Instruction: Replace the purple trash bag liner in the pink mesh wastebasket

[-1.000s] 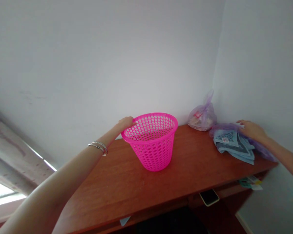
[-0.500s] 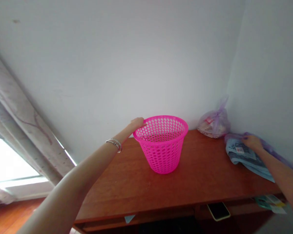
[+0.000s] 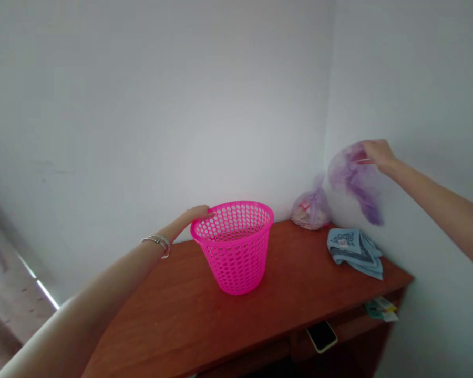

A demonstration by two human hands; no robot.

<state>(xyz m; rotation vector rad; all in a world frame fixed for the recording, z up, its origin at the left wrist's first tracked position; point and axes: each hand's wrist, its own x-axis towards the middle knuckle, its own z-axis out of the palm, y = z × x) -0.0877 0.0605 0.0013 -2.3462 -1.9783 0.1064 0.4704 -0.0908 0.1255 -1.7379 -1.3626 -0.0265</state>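
My left hand (image 3: 199,213) is closed over the left rim of a bright pink perforated plastic basket (image 3: 238,262), which stands upright on the brown wooden desk (image 3: 161,310). Its visible inside holds nothing I can make out. At the right, my right hand (image 3: 378,154) pinches a thin purple plastic bag (image 3: 355,176) in the air; the bag is loose and smeared by motion. Below it a folded light blue towel (image 3: 349,244) with a dark pattern and a small label lies on the desk.
A tied purple bag (image 3: 311,210) with contents stands in the back corner against the walls. Under the desktop, a phone (image 3: 322,336) sticks out of the shelf, and some packets (image 3: 380,308) lie farther right. A curtain (image 3: 11,310) hangs at the left.
My right hand has risen from the towel, lifting the purple bag off the desk. The towel stays behind. My left hand still grips the basket rim, and the view has turned rightward.
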